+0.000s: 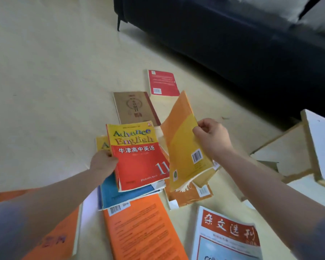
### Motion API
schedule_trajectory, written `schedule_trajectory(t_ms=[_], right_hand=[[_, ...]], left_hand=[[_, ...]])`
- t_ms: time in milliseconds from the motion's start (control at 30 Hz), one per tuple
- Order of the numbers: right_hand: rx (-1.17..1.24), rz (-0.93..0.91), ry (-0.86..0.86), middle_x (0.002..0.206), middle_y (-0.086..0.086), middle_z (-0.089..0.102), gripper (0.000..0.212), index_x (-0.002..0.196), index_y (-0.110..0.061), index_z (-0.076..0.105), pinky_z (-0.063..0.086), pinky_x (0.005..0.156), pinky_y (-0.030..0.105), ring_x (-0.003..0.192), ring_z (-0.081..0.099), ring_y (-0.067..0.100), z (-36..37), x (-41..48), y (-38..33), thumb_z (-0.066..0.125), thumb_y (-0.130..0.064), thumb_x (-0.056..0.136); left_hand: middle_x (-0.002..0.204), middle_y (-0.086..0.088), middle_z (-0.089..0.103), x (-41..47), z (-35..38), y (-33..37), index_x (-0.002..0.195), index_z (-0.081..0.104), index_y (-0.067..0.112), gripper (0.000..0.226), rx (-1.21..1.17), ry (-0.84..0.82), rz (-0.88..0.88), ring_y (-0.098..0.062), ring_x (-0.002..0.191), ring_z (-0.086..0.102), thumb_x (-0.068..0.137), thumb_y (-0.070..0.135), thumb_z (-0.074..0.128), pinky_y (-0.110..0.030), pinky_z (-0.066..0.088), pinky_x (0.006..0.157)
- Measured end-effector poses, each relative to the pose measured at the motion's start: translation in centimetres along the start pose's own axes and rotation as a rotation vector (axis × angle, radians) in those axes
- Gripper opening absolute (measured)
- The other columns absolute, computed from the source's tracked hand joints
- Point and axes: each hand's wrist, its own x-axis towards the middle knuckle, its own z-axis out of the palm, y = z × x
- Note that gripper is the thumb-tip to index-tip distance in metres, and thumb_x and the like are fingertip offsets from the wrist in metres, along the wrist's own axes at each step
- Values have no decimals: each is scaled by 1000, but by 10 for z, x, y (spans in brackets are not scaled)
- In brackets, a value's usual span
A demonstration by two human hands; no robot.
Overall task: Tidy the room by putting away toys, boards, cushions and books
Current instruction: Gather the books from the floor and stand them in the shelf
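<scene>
Gripping the red and yellow English book (139,156) by its left edge with the left hand (103,162), held it over a blue book (124,196) low above the floor (45,91). Pinched the orange and yellow book (184,143) at its right edge with the right hand (212,137), up off the floor and tilted, long side pointing away, just right of the English book. Probably needed only a short swing left to land on top.
</scene>
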Motion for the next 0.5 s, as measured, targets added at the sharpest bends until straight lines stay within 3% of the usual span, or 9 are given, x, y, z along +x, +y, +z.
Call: schedule_trajectory(t_ms=[67, 167, 267, 367, 433, 500], right_hand=[[-15, -3, -16, 73, 3, 62, 12, 85, -8, 66, 40, 52, 23, 62, 51, 14, 8, 2, -4, 57, -16, 85], [-24, -12, -9, 81, 11, 67, 13, 84, -5, 66, 41, 55, 26, 66, 53, 19, 12, 6, -14, 58, -16, 83], [-50, -69, -40, 85, 9, 68, 14, 86, -6, 67, 44, 59, 28, 74, 59, 22, 12, 8, -28, 59, -17, 83], [-58, -157, -120, 83, 4, 68, 13, 85, -9, 69, 44, 59, 20, 76, 60, 16, 20, -1, -46, 60, -18, 81], [-71, -188, -184, 81, 1, 68, 13, 85, -11, 70, 40, 54, 13, 72, 58, 12, 31, -11, -53, 60, -18, 81], [-67, -176, -242, 80, -1, 69, 15, 87, -13, 72, 44, 56, 17, 72, 60, 11, 42, -20, -55, 60, -20, 81]], left_hand=[[87, -14, 64, -3, -6, 4, 75, 60, 5, 11, 113, -17, 43, -30, 79, 58, 85, 9, 57, -29, 44, 64], [104, -10, 62, -8, -15, 15, 100, 62, 4, 18, 85, 25, 135, -28, 91, 59, 86, 15, 59, -29, 42, 73], [107, -10, 67, -25, -19, 44, 100, 65, 11, 23, -303, -200, 158, -29, 102, 63, 84, 28, 66, -36, 50, 89], [115, -10, 63, -42, -17, 83, 121, 57, 14, 41, -604, -541, 2, -29, 102, 65, 90, 42, 59, -44, 54, 89], [112, -12, 60, -43, -14, 100, 118, 57, 18, 44, -689, -612, -92, -31, 97, 65, 89, 51, 55, -46, 55, 86], [110, -16, 59, -36, -12, 103, 116, 57, 17, 47, -719, -576, -180, -33, 99, 64, 88, 54, 55, -44, 57, 80]])
